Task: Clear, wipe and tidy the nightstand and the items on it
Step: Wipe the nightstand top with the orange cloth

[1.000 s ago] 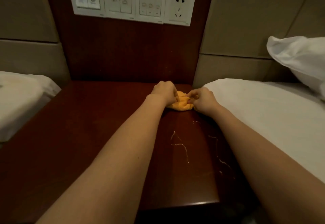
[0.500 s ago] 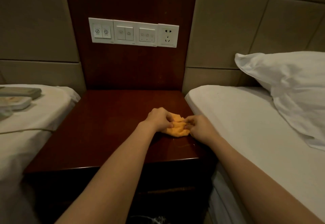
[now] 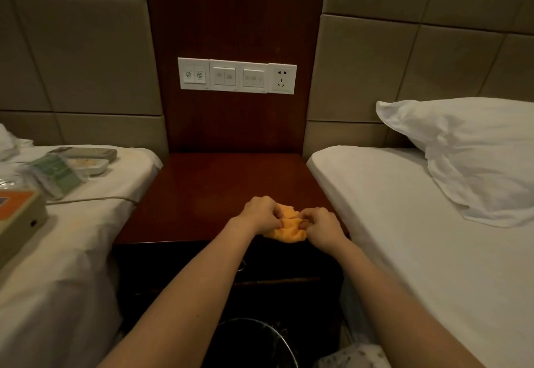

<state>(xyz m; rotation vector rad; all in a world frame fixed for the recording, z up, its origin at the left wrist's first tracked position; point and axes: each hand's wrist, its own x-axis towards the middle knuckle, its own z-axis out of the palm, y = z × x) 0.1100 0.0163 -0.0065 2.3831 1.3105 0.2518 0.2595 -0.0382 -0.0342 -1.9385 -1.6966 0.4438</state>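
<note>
A bunched orange cloth [image 3: 287,227] sits at the front right edge of the dark red wooden nightstand [image 3: 208,194]. My left hand [image 3: 261,214] pinches its left side and my right hand [image 3: 320,224] pinches its right side; both sets of fingers are closed on the fabric. The lower edge of the cloth hangs slightly over the nightstand's front edge. The rest of the nightstand top is bare.
A white bed [image 3: 419,237] with a pillow [image 3: 468,153] flanks the right. On the left bed [image 3: 72,252] lie remote controls [image 3: 89,153], a green packet [image 3: 56,172], a boxy device [image 3: 17,217] and a cord. A bin [image 3: 251,344] stands below. A switch panel [image 3: 237,76] is on the wall.
Both hands have drawn the cloth back from the rear right of the nightstand to its front edge. The view has pulled back, bringing the left bed's items and the bin into sight.
</note>
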